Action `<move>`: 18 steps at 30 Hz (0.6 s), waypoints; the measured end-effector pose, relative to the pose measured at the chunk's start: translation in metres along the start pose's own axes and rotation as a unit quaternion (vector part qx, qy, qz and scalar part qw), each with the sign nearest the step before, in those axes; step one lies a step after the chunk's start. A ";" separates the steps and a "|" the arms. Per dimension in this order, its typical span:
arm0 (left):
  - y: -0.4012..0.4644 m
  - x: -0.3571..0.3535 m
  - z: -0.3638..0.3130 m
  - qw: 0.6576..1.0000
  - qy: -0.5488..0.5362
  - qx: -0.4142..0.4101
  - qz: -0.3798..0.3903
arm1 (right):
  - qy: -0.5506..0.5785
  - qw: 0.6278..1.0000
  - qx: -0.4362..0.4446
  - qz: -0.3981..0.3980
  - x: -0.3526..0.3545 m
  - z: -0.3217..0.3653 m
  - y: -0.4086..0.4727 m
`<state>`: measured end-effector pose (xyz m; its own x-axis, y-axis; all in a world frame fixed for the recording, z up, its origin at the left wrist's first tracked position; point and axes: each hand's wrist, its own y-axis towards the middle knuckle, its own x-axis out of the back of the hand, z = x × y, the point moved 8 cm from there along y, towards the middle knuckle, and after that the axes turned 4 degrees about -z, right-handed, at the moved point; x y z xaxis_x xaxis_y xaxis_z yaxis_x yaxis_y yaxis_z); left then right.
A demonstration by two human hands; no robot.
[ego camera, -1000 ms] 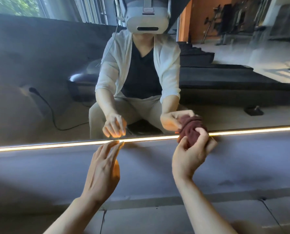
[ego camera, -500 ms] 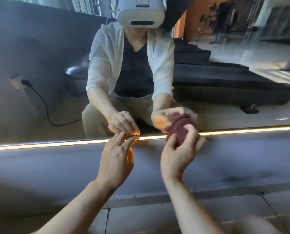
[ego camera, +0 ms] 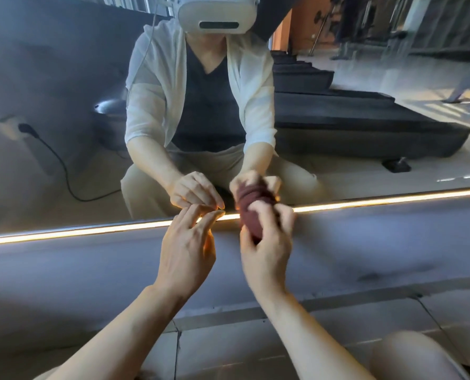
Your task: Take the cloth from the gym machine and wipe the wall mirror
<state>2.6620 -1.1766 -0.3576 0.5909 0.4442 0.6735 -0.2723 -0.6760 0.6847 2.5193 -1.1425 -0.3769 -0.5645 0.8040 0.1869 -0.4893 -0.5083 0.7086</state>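
Observation:
A bunched dark red cloth [ego camera: 249,216] is gripped in my right hand [ego camera: 266,242], right at the bottom edge of the wall mirror [ego camera: 64,105]. The cloth presses against the glass, just above the lit strip [ego camera: 91,231] along the mirror's base. My left hand [ego camera: 187,242] is beside it on the left, fingers loosely bent with the tips touching the lower edge of the mirror, and it holds nothing. The mirror reflects a crouching person, both hands and the cloth.
Below the mirror runs a grey wall ledge [ego camera: 91,270], then a tiled floor [ego camera: 228,352]. My knee [ego camera: 414,355] shows at the lower right. The reflection shows a treadmill [ego camera: 365,124], a plugged-in cable [ego camera: 58,163] and gym machines at the back.
My right hand has slid the cloth leftward along the mirror's bottom edge. My left hand moved right and up until its fingertips reached the glass. The camera came closer to the mirror.

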 end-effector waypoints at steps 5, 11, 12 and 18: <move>0.000 -0.004 -0.005 1.000 -0.007 -0.008 0.014 | -0.031 0.974 -0.132 -0.183 0.076 -0.054 0.022; -0.008 -0.008 -0.011 0.999 -0.002 -0.030 0.032 | -0.077 0.991 -0.108 -0.011 0.029 -0.050 -0.004; -0.008 -0.008 -0.011 0.999 -0.003 -0.032 0.036 | -0.075 0.991 -0.098 0.046 0.021 -0.046 -0.013; -0.011 -0.011 -0.008 0.998 -0.014 -0.041 0.054 | -0.015 0.959 -0.219 -0.182 0.096 -0.054 0.050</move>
<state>2.6525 -1.1693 -0.3703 0.5760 0.3536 0.7370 -0.3964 -0.6677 0.6301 2.4044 -1.1073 -0.3607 -0.2874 0.9578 0.0053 -0.8860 -0.2680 0.3783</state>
